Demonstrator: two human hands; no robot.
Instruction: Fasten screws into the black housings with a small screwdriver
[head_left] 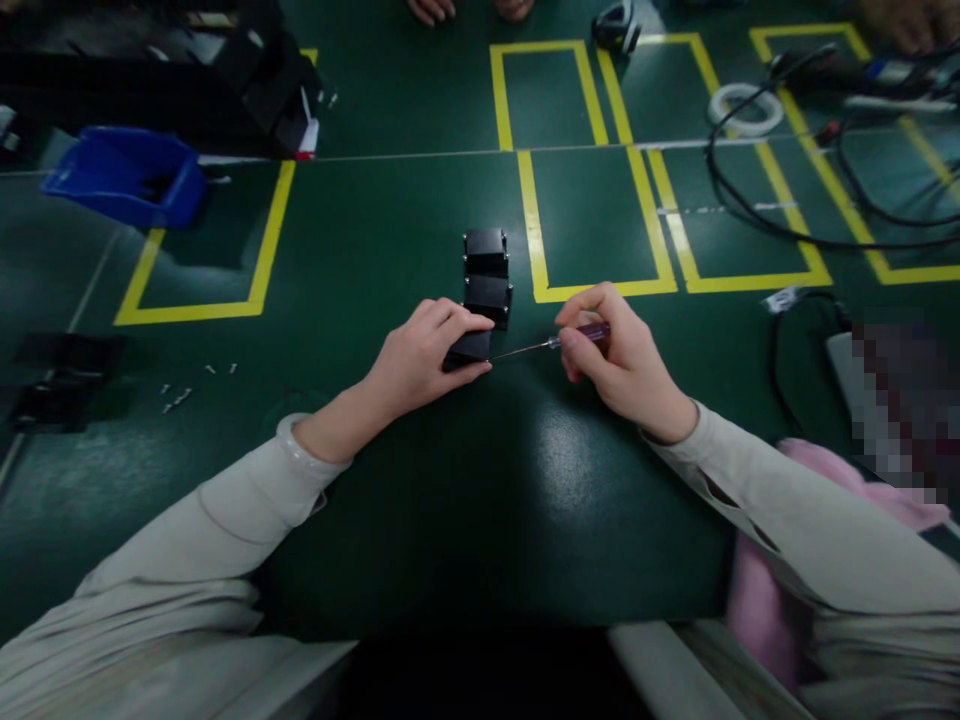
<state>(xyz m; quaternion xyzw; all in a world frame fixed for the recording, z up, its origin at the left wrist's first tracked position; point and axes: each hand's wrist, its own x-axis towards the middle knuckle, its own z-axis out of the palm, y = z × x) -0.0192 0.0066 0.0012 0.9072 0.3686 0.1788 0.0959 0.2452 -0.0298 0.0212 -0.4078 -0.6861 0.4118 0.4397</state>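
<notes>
Left hand (420, 360) clamped on a small black block (468, 349), fingers curled over its top and thumb under its near edge, pinning it to the green surface (420, 500) near the middle of the view. Right hand (619, 365) closed on a screwdriver (559, 341) with a purple handle, grip of thumb and fingertips pinched round that handle, thin metal shaft pointing left and its tip meeting the right side of the held block. Just behind the held block, a second black block (488, 298), touching or nearly touching it, and beyond that a third black block (485, 249), the three forming a short row running away from the body. Immediately right of the row, a yellow taped rectangle (592, 220) marked on the surface, with further yellow outlines (750, 170) beyond it. Far right, black cables (757, 215) looped across those outlines, beside a white ring of tape (745, 108). Upper left, a blue bin (124, 175) tilted on its side, next to dark equipment too dim to make out. On the left, well apart from the hands, a few small screws (180, 395) scattered on the surface. At the far edge, fingertips of another person (431, 8). Lower right, pink cloth (765, 580) under the right sleeve (817, 530).
</notes>
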